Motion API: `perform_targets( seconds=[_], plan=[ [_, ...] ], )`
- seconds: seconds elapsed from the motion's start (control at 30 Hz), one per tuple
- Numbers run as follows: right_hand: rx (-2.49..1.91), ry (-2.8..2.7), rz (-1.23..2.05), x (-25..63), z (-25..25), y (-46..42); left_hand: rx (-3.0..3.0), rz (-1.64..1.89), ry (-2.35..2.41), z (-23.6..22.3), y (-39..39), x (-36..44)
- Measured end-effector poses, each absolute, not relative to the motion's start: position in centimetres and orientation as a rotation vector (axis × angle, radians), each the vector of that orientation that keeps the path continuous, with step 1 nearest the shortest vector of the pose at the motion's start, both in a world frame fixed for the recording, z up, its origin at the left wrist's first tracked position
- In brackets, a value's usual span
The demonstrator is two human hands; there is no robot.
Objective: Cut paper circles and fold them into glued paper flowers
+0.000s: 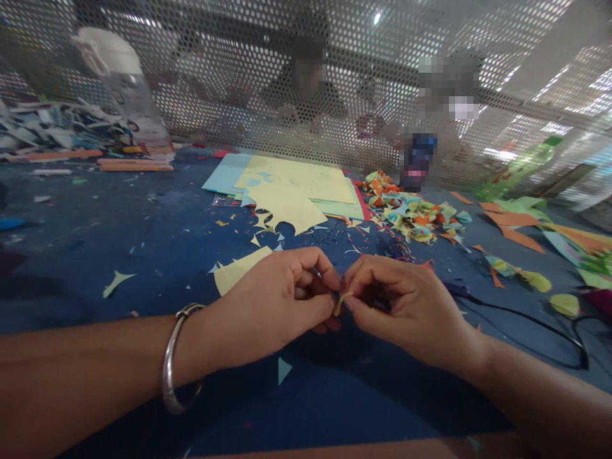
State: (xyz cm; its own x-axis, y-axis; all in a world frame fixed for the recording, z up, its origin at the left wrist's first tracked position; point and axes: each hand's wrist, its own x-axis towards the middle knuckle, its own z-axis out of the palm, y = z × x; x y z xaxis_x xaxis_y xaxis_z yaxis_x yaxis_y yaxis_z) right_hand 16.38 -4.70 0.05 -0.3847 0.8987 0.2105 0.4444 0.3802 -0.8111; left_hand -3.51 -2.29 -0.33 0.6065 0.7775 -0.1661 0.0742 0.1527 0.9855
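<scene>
Above the blue tabletop, my left hand and my right hand meet fingertip to fingertip. Both pinch a small curled piece of yellow paper between thumb and fingers; most of it is hidden by the fingertips. A silver bangle circles my left wrist. Just behind my left hand lies a yellow paper sheet. Farther back, a yellow sheet with round cut-outs rests on a stack of coloured paper. A light blue paper scrap lies in front of my hands.
A pile of folded paper pieces sits back right, near a green bottle. A black cable runs along the right. A clear bottle and paper strips stand back left. A perforated metal panel closes the far side; people show behind it.
</scene>
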Motion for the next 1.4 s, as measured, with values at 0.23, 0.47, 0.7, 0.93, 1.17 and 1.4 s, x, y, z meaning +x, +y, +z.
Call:
perform_targets(
  seconds=[0.23, 0.47, 0.7, 0.93, 1.17, 1.4],
  plan=[
    [-1.149, -2.017, 0.835, 16.63, -0.02, -4.77, 1.379, 0.587, 0.818, -0.57, -2.29, -3.86],
    [-1.135, -2.021, 0.853, 16.59, -0.01, -4.58, 1.369, 0.599, 0.798, -0.69, -2.26, -3.75],
    [-1.179, -2.044, 0.877, 16.62, 0.29, -4.60, 1.363, 0.600, 0.832, -0.38, -2.23, -3.75],
    [-1.306, -1.992, 0.803, 16.87, 0.55, -4.53, 1.377, 0.647, 0.841, -0.61, -1.70, -3.94],
    [-1.384, -1.986, 0.754, 16.76, 0.59, -4.28, 1.460, 0.688, 0.882, -0.55, -1.55, -3.96],
    [-1.376, -1.995, 0.781, 16.75, 0.51, -4.40, 1.493, 0.677, 0.877, -0.71, -1.80, -3.96]
  ],
)
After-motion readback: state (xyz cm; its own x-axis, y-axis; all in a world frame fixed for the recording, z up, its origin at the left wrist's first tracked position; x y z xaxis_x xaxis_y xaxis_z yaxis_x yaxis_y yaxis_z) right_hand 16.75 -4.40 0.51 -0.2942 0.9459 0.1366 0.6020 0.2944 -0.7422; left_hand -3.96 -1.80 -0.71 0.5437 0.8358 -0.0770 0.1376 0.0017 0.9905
